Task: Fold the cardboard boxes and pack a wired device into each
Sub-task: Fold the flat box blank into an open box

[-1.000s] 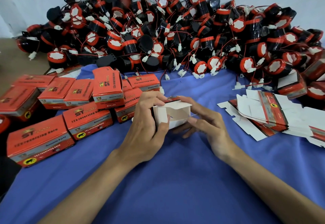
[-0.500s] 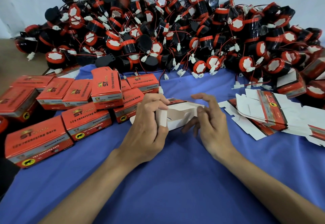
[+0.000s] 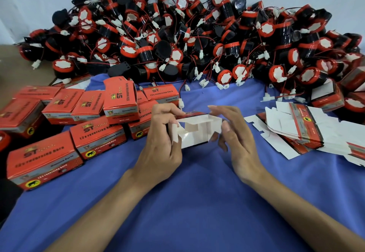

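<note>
A small cardboard box [image 3: 197, 133], white inside and red outside, lies half-formed on the blue cloth with its open end facing me and its flaps out. My left hand [image 3: 160, 143] grips its left end, fingers curled over the top edge. My right hand [image 3: 237, 133] is at its right end with fingers spread; the thumb presses a side flap. A big heap of black-and-red wired devices [image 3: 197, 40] fills the back. Flat unfolded boxes [image 3: 296, 131] are stacked at the right.
Several closed red boxes [image 3: 94, 117] lie in a cluster at the left, close to my left hand. The blue cloth [image 3: 197, 202] covers the surface in front of me. A light wall stands behind the heap.
My right hand has come off the box's right end and spread its fingers, its thumb now on the side flap. The box has turned a little, showing more of its inside.
</note>
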A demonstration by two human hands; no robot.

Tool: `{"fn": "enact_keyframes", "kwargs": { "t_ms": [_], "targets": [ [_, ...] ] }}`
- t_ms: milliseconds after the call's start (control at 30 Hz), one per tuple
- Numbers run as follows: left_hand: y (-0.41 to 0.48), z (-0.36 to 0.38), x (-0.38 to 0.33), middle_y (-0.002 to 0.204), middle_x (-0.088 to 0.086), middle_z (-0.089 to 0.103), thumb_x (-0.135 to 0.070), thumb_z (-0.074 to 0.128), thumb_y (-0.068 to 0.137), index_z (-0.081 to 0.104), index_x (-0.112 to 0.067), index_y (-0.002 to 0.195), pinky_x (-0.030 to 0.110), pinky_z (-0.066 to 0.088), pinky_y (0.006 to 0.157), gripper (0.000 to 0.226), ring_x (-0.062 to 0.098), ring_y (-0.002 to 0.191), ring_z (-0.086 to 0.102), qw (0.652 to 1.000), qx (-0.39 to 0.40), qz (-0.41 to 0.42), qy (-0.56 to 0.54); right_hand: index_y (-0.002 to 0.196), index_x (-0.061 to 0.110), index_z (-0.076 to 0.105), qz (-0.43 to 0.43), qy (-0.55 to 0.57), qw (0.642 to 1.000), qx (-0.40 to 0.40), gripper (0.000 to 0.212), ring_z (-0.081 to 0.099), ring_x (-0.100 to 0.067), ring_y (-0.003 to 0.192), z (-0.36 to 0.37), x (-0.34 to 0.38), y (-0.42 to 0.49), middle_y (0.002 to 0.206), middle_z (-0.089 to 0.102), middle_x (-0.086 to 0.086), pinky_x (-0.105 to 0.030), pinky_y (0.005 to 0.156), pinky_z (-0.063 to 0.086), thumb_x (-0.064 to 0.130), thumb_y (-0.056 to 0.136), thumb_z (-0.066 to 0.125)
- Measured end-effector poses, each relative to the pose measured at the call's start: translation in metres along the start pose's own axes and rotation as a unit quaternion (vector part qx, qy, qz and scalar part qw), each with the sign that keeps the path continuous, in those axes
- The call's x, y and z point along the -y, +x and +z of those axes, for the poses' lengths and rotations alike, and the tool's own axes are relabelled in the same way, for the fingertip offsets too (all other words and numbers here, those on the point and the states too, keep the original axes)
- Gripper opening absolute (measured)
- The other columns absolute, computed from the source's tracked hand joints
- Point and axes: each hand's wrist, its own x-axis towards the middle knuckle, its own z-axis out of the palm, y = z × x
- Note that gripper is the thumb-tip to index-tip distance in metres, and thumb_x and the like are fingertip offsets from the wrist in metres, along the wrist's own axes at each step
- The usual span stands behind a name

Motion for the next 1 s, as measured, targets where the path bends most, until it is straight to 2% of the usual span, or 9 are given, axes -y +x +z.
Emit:
{"fn": "enact_keyframes", "kwargs": {
  "t_ms": [100,200,367,433,500,567,700,833,1000],
  "targets": [
    [0.0007,-0.0026,-0.0001,0.110,0.009,0.044,0.007,0.037,0.077,0.041,-0.012,0.095,0.019,0.034,0.093,0.027,0.010,0.106,0.045,0.999,0.036,0.029,0.027,0.115,0.027,0.048,0.038,0.045,0.998,-0.006,0.025,0.052,-0.009,0.068,0.0002,0.0012,-0.0012,0.102,0.053,-0.002,-0.012,0.056,0.040,0.030,0.090,0.048],
    [0.0020,-0.0034,-0.0023,0.113,0.010,0.047,0.009,0.042,0.074,0.048,-0.011,0.098,0.022,0.037,0.095,0.031,0.013,0.109,0.048,0.997,0.029,0.051,0.044,0.108,0.023,0.053,0.048,0.041,0.998,-0.004,0.021,0.051,-0.017,0.064,-0.0011,0.0028,-0.0004,0.101,0.052,0.001,-0.024,0.052,0.044,0.031,0.089,0.052],
    [0.0019,-0.0050,-0.0034,0.118,0.014,0.051,0.000,0.059,0.082,0.057,-0.008,0.105,0.028,0.045,0.094,0.025,0.021,0.109,0.055,0.993,0.013,0.090,0.075,0.114,0.016,0.064,0.080,0.075,0.994,0.022,0.032,0.056,-0.026,0.069,-0.0039,0.0011,0.0005,0.112,0.044,-0.009,-0.030,0.063,0.049,0.016,0.096,0.038],
    [0.0021,-0.0065,-0.0032,0.119,0.011,0.051,-0.015,0.064,0.090,0.059,-0.009,0.107,0.031,0.047,0.093,0.019,0.020,0.109,0.056,0.993,0.010,0.096,0.069,0.118,0.017,0.063,0.095,0.079,0.992,0.031,0.034,0.056,-0.023,0.073,-0.0048,0.0000,0.0005,0.113,0.043,-0.005,-0.029,0.068,0.049,0.017,0.096,0.038],
    [0.0025,-0.0079,-0.0051,0.120,0.009,0.051,-0.039,0.063,0.093,0.060,-0.012,0.109,0.034,0.048,0.092,0.031,0.021,0.110,0.056,0.993,0.016,0.098,0.067,0.121,0.024,0.061,0.104,0.072,0.991,0.049,0.034,0.057,-0.020,0.080,-0.0057,-0.0008,0.0007,0.115,0.042,-0.002,-0.029,0.074,0.048,0.019,0.095,0.039],
    [0.0037,-0.0080,-0.0073,0.121,0.007,0.052,-0.048,0.057,0.094,0.059,-0.014,0.113,0.040,0.049,0.089,0.039,0.023,0.109,0.056,0.991,0.028,0.107,0.073,0.126,0.033,0.055,0.110,0.057,0.990,0.073,0.036,0.055,-0.014,0.091,-0.0067,-0.0010,0.0010,0.120,0.044,0.001,-0.026,0.079,0.048,0.021,0.094,0.043],
    [0.0032,-0.0065,-0.0081,0.124,0.007,0.054,-0.036,0.043,0.103,0.058,-0.015,0.121,0.048,0.047,0.082,0.032,0.022,0.110,0.057,0.988,0.041,0.128,0.075,0.132,0.044,0.045,0.139,0.056,0.982,0.114,0.042,0.051,-0.004,0.117,-0.0077,-0.0007,0.0020,0.135,0.041,0.000,-0.023,0.091,0.047,0.025,0.094,0.044],
    [0.0015,-0.0071,-0.0055,0.126,0.003,0.054,-0.032,0.032,0.105,0.056,-0.018,0.126,0.045,0.043,0.085,0.035,0.017,0.113,0.054,0.988,0.045,0.125,0.076,0.139,0.041,0.038,0.158,0.042,0.973,0.164,0.046,0.032,0.005,0.136,-0.0093,-0.0027,0.0031,0.147,0.035,0.025,-0.018,0.107,0.036,0.031,0.095,0.045],
    [-0.0013,-0.0033,-0.0024,0.127,0.003,0.047,-0.015,0.051,0.096,0.046,-0.013,0.135,0.049,0.046,0.083,0.040,0.016,0.114,0.051,0.991,0.041,0.073,0.101,0.132,0.061,0.039,0.176,0.074,0.963,0.191,0.044,0.032,-0.007,0.140,-0.0079,-0.0012,0.0033,0.147,0.041,0.018,-0.045,0.117,0.026,0.035,0.097,0.042]
  ]
}}
